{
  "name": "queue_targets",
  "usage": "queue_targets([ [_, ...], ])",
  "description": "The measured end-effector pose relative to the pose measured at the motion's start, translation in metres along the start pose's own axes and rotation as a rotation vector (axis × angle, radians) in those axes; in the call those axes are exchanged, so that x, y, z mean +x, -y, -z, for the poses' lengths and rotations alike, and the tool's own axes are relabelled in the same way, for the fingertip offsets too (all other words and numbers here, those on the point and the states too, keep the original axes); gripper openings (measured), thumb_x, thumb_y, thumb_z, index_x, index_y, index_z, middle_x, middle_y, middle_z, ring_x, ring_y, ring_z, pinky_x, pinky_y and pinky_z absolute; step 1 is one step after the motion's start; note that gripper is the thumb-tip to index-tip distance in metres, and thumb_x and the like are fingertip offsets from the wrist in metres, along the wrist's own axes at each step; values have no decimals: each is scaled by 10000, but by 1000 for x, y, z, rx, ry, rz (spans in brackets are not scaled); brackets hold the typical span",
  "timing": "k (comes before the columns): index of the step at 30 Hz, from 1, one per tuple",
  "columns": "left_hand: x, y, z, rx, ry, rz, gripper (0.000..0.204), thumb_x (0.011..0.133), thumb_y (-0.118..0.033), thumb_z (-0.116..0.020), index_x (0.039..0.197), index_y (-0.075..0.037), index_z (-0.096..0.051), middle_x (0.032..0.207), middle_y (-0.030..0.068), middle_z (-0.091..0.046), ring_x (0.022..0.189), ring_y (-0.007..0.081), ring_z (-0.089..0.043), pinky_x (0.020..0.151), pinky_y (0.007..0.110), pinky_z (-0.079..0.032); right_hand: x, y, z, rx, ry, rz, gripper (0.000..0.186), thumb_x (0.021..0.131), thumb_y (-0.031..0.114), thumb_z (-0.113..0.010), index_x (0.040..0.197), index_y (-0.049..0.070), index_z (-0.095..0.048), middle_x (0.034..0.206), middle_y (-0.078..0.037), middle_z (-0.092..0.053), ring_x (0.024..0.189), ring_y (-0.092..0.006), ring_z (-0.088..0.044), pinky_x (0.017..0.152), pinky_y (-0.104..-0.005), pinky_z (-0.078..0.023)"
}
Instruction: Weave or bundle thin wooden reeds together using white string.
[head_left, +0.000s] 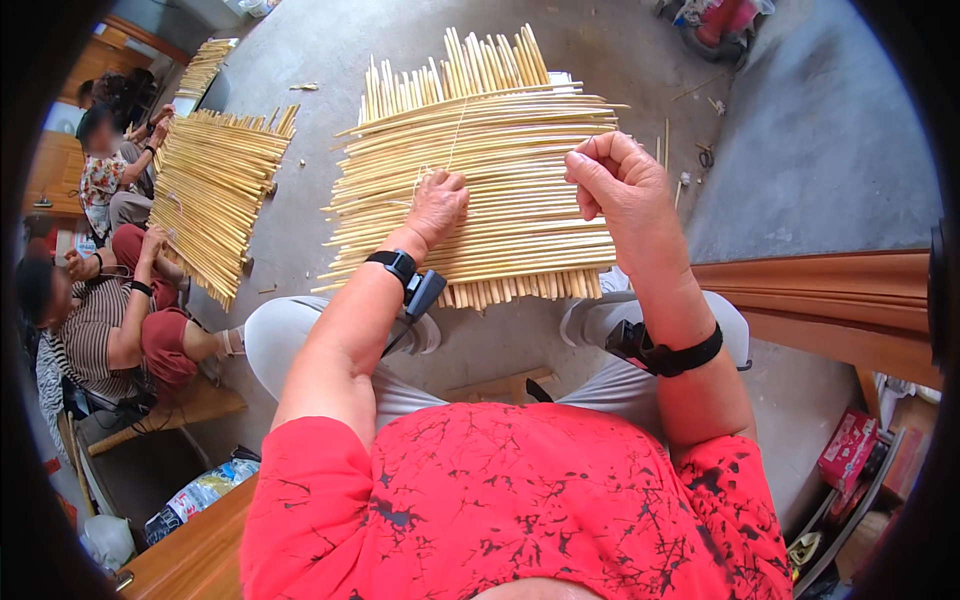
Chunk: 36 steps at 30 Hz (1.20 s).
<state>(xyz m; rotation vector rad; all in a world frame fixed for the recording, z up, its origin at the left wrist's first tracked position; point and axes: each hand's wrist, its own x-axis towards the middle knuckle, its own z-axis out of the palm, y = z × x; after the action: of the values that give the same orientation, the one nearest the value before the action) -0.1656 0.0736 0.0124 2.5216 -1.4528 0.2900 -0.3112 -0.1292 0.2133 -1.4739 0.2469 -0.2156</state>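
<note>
A mat of pale peeled stalks lies before my knees, its long stalks running crosswise over others whose ends stick out at the far and near edges. A thin light string runs down over the stalks to my left hand. That hand rests on the mat with curled fingers closed on the string, a loose loop showing beside them. Raised above the mat's right edge is my right hand, thumb and fingers pinched together. Whatever the pinch holds is too fine to make out.
To the left, two people work at a similar stalk mat, with another bundle behind it. A wooden beam and a box holding a red carton are at right. Scissors lie on the floor beyond my right hand.
</note>
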Motion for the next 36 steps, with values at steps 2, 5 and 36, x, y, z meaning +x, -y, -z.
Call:
queue_targets([
  [2, 0, -2, 2, 17, -13, -4, 71, 657, -122, -648, 688, -120, -584, 879, 15, -527, 897, 233, -472, 762, 386, -397, 1, -1, 0, 9, -21, 1, 82, 859, 105, -558, 841, 25, -553, 697, -2, -547, 540, -31, -447, 490, -172, -378],
  [5, 11, -3, 26, -64, -117, 63, 61, 695, -107, -626, 708, -105, -566, 895, 27, -518, 902, 252, -454, 772, 393, -378, 5, 0, 7, 60, -93, 67, 78, 857, 97, -559, 835, 22, -561, 706, -10, -563, 540, -37, -459, 491, -175, -384],
  [36, 6, -61, 152, -2245, -93, 488, 128, 927, -191, -459, 882, -73, -483, 759, 42, -539, 593, 105, -442, 575, 217, -382, -2, -23, -54, -43, 132, 67, 90, 779, 21, -633, 743, 29, -551, 654, 12, -554, 589, -35, -510, 542, -170, -422],
])
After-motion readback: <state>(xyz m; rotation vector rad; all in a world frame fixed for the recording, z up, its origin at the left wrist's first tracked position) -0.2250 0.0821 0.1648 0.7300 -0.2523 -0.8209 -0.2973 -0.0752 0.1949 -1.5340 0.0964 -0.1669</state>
